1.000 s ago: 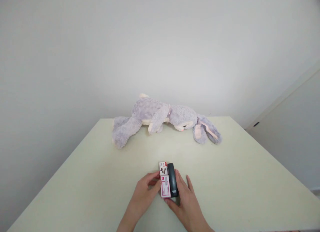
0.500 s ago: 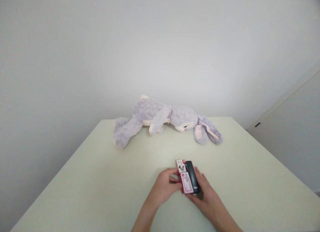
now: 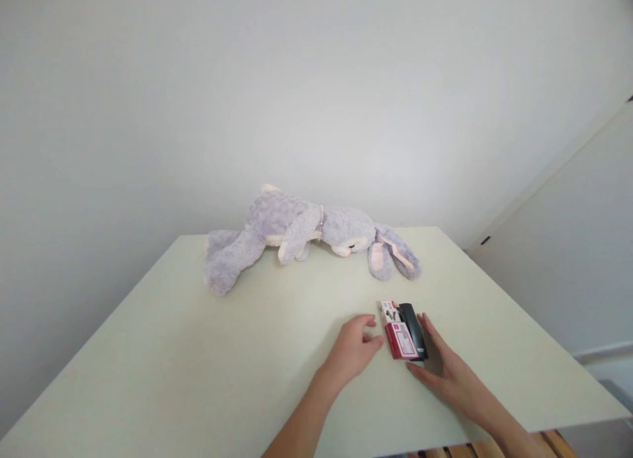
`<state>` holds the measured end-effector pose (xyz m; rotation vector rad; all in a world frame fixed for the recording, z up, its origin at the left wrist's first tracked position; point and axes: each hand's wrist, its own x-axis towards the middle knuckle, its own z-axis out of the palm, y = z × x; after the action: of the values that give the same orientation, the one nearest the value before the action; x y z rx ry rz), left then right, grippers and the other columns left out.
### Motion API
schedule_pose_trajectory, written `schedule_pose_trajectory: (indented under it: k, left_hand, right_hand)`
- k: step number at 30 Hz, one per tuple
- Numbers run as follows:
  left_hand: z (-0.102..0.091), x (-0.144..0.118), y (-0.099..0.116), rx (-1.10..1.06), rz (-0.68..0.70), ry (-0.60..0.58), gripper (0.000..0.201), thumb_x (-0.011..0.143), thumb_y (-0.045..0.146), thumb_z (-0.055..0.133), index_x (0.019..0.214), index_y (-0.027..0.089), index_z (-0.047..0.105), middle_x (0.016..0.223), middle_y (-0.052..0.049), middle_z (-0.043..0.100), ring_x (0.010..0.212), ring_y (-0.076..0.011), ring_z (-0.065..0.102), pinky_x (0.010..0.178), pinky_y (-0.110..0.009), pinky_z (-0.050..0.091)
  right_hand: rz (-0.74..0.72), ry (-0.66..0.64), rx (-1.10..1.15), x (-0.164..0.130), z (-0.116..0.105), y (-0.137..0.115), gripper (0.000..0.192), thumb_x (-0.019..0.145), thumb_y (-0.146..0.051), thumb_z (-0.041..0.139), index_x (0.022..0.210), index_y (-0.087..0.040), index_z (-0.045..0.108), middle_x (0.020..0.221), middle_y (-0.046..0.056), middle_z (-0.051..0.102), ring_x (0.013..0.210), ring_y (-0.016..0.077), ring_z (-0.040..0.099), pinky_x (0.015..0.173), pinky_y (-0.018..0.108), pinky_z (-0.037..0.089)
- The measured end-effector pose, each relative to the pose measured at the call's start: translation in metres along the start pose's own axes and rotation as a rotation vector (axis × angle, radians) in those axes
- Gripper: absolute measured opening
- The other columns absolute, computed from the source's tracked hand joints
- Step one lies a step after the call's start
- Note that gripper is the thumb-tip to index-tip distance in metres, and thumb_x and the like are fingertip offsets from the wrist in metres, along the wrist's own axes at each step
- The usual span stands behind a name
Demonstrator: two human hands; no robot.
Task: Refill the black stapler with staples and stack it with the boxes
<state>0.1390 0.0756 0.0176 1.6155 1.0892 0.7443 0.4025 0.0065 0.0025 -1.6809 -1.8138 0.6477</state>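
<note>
left hand (image 3: pixel 352 348): lying palm-down on the counter (image 3: pixel 198 366), fingers loosely curled, released; fingertips sitting just beside the near-left corner of the box (image 3: pixel 398 333), thumb tip looking to be touching it, grasping nothing.
right hand (image 3: pixel 444 368): lying flat and released, fingers stretching forward along the right side of the stapler (image 3: pixel 413 329); fingertips resting against it, not closing around it.
box: small, white and red, printed, lying flat on the counter, right of centre, near the front edge; long side running away from the camera, angling slightly left.
stapler: black, lying flat, pressing side by side against the right edge of the box, parallel to it, reaching a little further forward at the near end.
pair: sitting between the two hands, both resting on the counter, not being lifted.
plush (image 3: pixel 306 237): grey-lilac bunny with pale pink ear linings, lying on its side at the far edge of the counter, legs pointing left, ears trailing right; well apart from the hands.
counter: pale cream, matte, standing against a white wall (image 3: pixel 297 102).
right edge: white door or cabinet panel (image 3: pixel 568 260) standing beside the counter; wooden slats (image 3: pixel 539 445) showing below the front corner.
</note>
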Motion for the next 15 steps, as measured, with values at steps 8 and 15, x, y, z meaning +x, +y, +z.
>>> schedule_pose_trajectory:
  k: [8, 15]
  left_hand:
    - [-0.121, -0.103, -0.028, 0.429, 0.047, 0.314, 0.042, 0.104, 0.043, 0.049, 0.143, 0.029, 0.058, 0.149, -0.008, 0.056, 0.142, -0.0269, 0.046, 0.125, -0.054, 0.029]
    - [-0.12, -0.15, -0.073, 0.935, -0.01, 0.279, 0.061, 0.108, 0.041, 0.04, 0.165, 0.029, 0.021, 0.171, -0.005, 0.029, 0.159, -0.025, 0.022, 0.127, -0.055, 0.027]
  right_hand:
    - [0.162, 0.383, 0.167, -0.04, 0.007, -0.082, 0.044, 0.102, -0.048, 0.051, 0.139, -0.027, 0.061, 0.131, 0.012, 0.071, 0.119, 0.03, 0.068, 0.108, 0.045, 0.053]
    - [-0.202, -0.04, 0.087, -0.022, 0.13, -0.13, 0.054, 0.103, -0.026, 0.043, 0.157, -0.027, 0.045, 0.16, 0.006, 0.049, 0.15, 0.0274, 0.042, 0.123, 0.05, 0.039]
